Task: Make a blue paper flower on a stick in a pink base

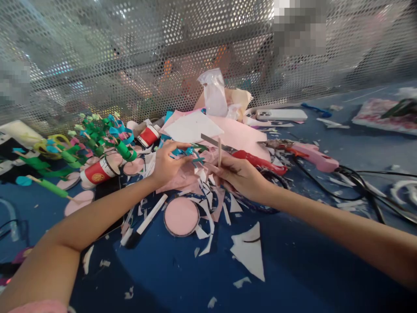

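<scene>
My left hand [170,161] reaches over the scrap pile, thumb and fingertips pinched on a small curled blue paper strip [197,159]. Close beside it, my right hand [239,176] is closed around a thin wooden stick [219,153] that stands nearly upright. Behind the stick shows a grey metal blade [210,139]. A red handle [260,161] lies just behind my right hand; whether blade and handle belong together I cannot tell. Pink paper [185,176] and white cuttings lie under both hands. A round pink disc [181,216] with a dark rim rests nearer me.
Green paper stems [125,150] with blue and pale tops crowd the left, near a red-and-white paper cup [99,171]. At right lie a pink glue gun [314,157] with black cables and a white phone [282,114]. A perforated metal panel [146,56] stands behind.
</scene>
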Action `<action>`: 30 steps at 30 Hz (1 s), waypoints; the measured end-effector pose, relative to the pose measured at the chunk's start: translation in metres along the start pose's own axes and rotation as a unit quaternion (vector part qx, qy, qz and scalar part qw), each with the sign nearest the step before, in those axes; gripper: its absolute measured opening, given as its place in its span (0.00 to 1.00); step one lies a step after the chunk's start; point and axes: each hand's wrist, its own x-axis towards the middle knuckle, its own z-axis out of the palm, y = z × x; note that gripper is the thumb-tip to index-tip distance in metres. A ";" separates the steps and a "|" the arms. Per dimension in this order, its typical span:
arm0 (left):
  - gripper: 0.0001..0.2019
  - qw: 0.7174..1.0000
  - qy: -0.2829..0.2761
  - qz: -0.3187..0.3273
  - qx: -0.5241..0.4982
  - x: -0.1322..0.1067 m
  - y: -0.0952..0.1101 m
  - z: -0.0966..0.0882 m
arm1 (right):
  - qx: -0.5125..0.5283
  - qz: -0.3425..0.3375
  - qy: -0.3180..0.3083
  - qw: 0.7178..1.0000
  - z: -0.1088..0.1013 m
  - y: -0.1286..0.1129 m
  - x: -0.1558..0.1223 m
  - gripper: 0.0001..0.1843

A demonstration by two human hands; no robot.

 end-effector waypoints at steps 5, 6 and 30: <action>0.15 1.000 -0.018 0.011 -0.019 -0.002 0.001 0.000 | -0.009 0.046 -0.013 0.999 0.004 0.005 -0.002 0.22; 0.15 0.999 -0.023 0.008 -0.027 -0.002 0.002 0.000 | -0.018 0.049 -0.014 0.999 0.005 0.007 -0.002 0.22; 0.17 0.983 -0.029 -0.097 -0.154 -0.003 0.009 0.007 | -0.172 -0.039 0.001 0.984 0.013 0.009 -0.008 0.18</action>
